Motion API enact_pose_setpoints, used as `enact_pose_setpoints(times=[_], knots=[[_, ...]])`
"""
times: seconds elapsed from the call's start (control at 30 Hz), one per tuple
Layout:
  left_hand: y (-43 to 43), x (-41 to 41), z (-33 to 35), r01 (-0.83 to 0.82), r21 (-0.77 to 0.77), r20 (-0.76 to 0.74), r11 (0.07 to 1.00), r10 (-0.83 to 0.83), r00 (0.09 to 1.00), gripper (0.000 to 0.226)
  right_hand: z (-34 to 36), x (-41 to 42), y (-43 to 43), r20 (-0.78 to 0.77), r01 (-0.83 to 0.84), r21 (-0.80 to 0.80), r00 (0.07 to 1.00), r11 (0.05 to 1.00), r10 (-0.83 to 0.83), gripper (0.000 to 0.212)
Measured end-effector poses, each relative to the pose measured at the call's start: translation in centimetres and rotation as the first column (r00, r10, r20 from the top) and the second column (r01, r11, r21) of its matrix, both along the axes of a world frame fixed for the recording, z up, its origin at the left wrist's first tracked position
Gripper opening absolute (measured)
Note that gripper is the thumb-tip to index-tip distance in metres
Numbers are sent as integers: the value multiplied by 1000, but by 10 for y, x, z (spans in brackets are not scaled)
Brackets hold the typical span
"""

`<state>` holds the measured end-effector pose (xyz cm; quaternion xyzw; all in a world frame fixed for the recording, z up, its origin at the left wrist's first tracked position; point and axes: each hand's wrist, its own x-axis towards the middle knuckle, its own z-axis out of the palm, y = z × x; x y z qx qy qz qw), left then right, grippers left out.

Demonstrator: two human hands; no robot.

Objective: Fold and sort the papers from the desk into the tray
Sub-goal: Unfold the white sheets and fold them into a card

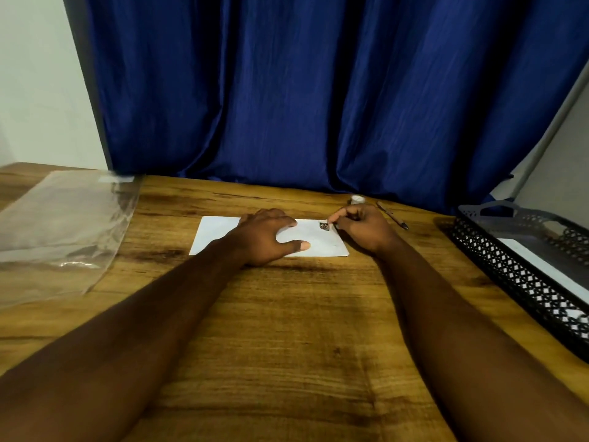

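A white folded paper (322,242) lies flat on the wooden desk (287,330), with a small dark stamp (323,225) near its upper right corner. My left hand (267,237) rests on the middle of the paper, fingers spread and pressing down. My right hand (360,228) sits at the paper's right end with curled fingers, its thumb and forefinger tips pinching the stamp's right edge. The black mesh tray (510,275) stands at the right edge of the desk, with white paper (548,266) lying inside it.
A clear plastic sleeve (60,231) lies at the far left of the desk. A pen (392,215) and a small white container (357,199) lie just behind my right hand. A blue curtain (302,90) hangs along the desk's back edge.
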<state>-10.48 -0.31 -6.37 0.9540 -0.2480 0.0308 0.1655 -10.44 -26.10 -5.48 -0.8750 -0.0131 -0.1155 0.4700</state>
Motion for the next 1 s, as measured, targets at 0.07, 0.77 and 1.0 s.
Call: enact_pose_setpoints(times=[0.07, 0.77, 1.0], knots=[[0, -1, 2, -2, -8, 16, 1000, 2, 1000, 82, -1, 3, 5, 20, 60, 47, 998, 997, -61, 17], [-15, -4, 21, -50, -214, 395, 976, 133, 909, 49, 14, -1, 20, -32, -176, 414, 978, 893, 208, 49], [-43, -1, 43, -62, -457, 179, 887, 160, 971, 29, 12, -1, 27, 50, -282, 472, 955, 835, 294, 47]])
